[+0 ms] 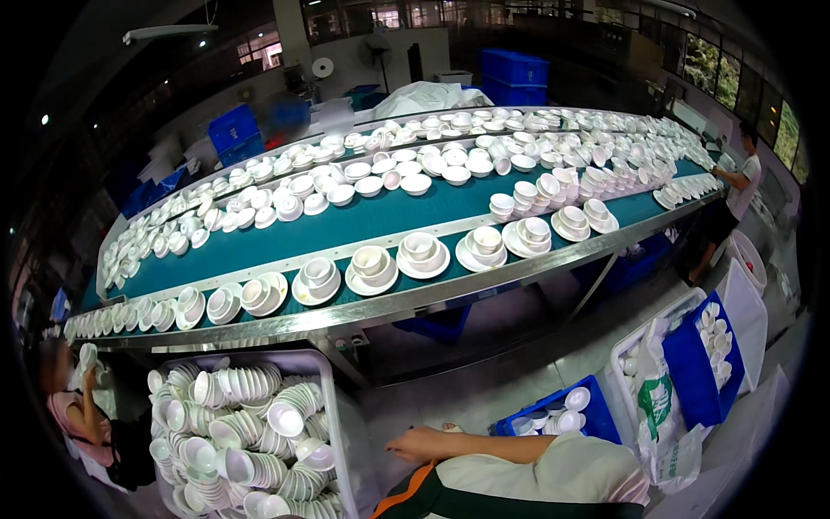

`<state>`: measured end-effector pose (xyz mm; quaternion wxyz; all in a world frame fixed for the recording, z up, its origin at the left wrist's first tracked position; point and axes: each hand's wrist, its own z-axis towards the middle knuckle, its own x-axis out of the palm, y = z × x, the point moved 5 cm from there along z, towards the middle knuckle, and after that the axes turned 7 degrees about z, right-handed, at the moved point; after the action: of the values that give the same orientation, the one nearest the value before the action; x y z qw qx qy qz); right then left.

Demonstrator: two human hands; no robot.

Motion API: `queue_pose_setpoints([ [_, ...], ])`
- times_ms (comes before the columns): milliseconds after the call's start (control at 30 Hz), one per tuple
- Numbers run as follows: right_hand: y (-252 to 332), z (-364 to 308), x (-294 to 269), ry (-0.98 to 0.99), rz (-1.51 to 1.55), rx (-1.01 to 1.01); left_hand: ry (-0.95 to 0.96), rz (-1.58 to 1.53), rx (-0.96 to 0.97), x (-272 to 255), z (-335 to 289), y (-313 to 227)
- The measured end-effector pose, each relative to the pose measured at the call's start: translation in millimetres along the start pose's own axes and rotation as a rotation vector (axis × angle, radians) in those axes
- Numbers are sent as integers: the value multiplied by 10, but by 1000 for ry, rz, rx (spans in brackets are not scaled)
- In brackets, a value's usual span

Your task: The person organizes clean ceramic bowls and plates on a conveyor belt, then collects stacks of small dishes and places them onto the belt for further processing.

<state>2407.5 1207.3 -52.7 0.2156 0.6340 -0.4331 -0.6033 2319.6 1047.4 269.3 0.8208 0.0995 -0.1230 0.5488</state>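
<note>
Bowls [242, 467] in a tub [342, 432], dishes [370, 266] on the table [298, 244] behind it, a crate [604, 415] to the tub's right

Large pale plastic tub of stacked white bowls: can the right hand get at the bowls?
Probably yes: the right hand is just right of the tub, nothing visible blocks the way, and the bowls lie exposed at its open top.

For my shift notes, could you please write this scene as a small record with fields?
Right hand: beside the big tub, holding nothing visible
Left hand: not in view
Tub contents: piled white bowls
Belt: green, with rows of white dishes
Floor: blue box with white dishes
Other people: one person far left, another person far right
</note>
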Motion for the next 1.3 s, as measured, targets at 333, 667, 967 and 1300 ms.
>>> queue_pose_setpoints([
  [333,-890,-365,-1155,-185,-99,-70,1524,64,-843,686,-3213,138],
  [667,-557,-84,-1372,3,72,-69,1593,210,-991,843,-3594,10],
  [967,-949,46,-1892,-271,108,-58,1599,-95,-828,1425,-4074,401],
  [1300,-1677,-739,-2662,-978,258,353,1492,-871,-546,3288,-3822,656],
])
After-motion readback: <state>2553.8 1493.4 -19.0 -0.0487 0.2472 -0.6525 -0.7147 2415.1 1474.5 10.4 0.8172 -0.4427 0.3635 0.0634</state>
